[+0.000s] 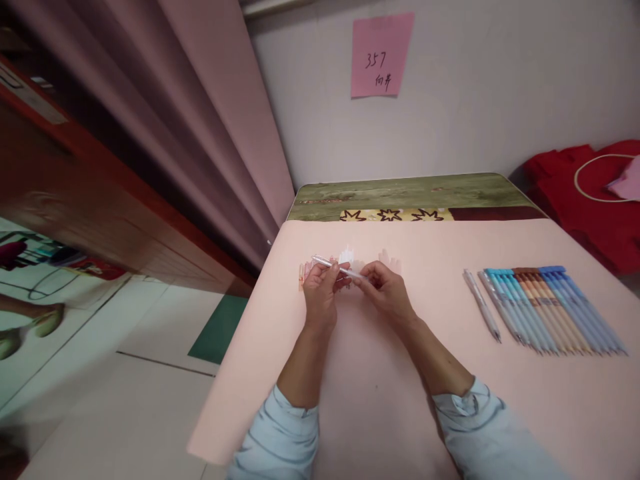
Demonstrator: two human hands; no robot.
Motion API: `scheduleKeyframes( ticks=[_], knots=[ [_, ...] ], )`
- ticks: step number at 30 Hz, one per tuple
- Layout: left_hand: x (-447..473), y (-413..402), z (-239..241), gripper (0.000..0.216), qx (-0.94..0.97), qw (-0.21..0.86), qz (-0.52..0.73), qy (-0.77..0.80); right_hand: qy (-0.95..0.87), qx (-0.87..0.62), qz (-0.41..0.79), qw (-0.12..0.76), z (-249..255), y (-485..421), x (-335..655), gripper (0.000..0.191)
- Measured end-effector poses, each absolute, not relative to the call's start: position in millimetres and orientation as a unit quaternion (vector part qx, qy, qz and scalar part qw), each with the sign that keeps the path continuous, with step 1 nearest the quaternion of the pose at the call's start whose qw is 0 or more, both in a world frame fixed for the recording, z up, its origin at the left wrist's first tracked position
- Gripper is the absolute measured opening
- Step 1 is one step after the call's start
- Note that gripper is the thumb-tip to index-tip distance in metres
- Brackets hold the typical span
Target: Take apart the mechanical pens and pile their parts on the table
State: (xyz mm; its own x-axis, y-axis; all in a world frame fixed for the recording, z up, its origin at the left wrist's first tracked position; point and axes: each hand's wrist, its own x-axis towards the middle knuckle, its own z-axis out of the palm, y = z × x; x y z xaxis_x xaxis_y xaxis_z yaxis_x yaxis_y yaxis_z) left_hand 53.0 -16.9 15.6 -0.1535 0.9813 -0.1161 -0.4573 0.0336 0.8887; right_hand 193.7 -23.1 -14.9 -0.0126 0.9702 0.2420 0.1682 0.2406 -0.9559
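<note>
Left hand: the left hand [321,295] is pinching a pale pen [352,273] between thumb and fingers near its middle.
Right hand: the right hand [387,288] has its fingertips closed on the pen's right-hand end.
Pale pen: held slantwise above the counter [375,393], its left end the higher in view.
Small pieces: pinkish strips [390,259] and a whitish cluster [347,255] lie just beyond the hands; they are partly covered and blurred, so I can't fairly say what they are.
Single pen: a greyish pen [481,307] lies tilted on the counter, well to the right of the hands.
Pen row: just beside it, a row of pens [555,312] lies side by side, with teal, brown and blue upper ends.
Counter cover: smooth, pale pink, with a green strip [400,192] showing at the back.
Wall: a pink note [383,57] with handwriting.
</note>
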Motion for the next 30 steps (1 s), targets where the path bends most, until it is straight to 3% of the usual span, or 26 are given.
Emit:
scheduleKeyframes(
  ticks=[3, 6, 10, 14, 17, 21, 30],
  knots=[
    [53.0, -17.0, 15.5, 0.029, 0.313, 0.574, 0.622, 0.431, -0.600, -0.478, 0.411, 0.492, -16.8, -22.5, 194.1, 0.043],
    [52.8, -16.8, 15.7, 0.029, 0.310, 0.571, 0.625, 0.431, -0.594, -0.472, 0.396, 0.517, -16.6, -22.5, 193.1, 0.031],
    [52.5, -17.0, 15.2, 0.028, 0.314, 0.571, 0.627, 0.427, -0.600, -0.471, 0.378, 0.525, -14.1, -23.3, 192.9, 0.029],
    [52.0, -17.0, 13.9, 0.027, 0.325, 0.570, 0.624, 0.424, -0.609, -0.479, 0.396, 0.493, -14.5, -23.5, 194.9, 0.042],
    [51.9, -16.5, 13.1, 0.028, 0.325, 0.568, 0.626, 0.425, -0.597, -0.475, 0.388, 0.517, -14.8, -23.1, 194.0, 0.032],
    [52.8, -16.9, 13.6, 0.031, 0.337, 0.568, 0.622, 0.420, -0.597, -0.475, 0.375, 0.526, -13.1, -23.0, 193.3, 0.032],
    [53.3, -18.5, 14.0, 0.028, 0.368, 0.570, 0.609, 0.411, -0.612, -0.498, 0.393, 0.472, -17.4, -23.2, 196.6, 0.048]
  ],
)
